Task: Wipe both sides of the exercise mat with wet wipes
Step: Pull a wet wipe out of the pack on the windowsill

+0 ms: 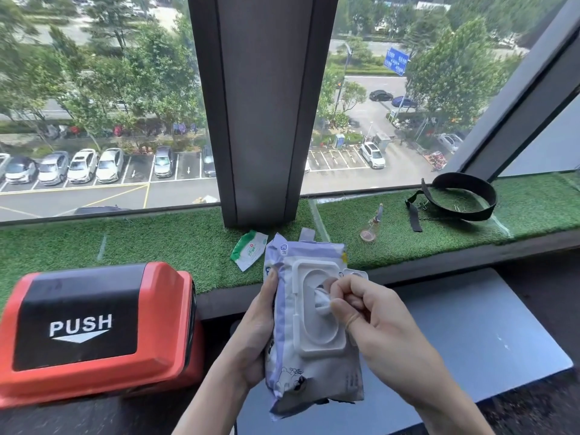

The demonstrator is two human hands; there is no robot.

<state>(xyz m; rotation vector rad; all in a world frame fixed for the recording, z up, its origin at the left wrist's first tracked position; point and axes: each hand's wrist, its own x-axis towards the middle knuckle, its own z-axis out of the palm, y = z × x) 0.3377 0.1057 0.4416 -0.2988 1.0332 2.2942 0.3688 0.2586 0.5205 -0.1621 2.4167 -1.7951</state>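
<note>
left hand curled round wet wipes pack | right hand fingers pinch wipe at its opening

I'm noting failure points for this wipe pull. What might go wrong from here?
The right hand pinches only a small tip of the wipe, so it may slip or tear. The left hand grips the pack along one edge; a sharp pull might tug it loose, or drag out extra wipes.
</note>
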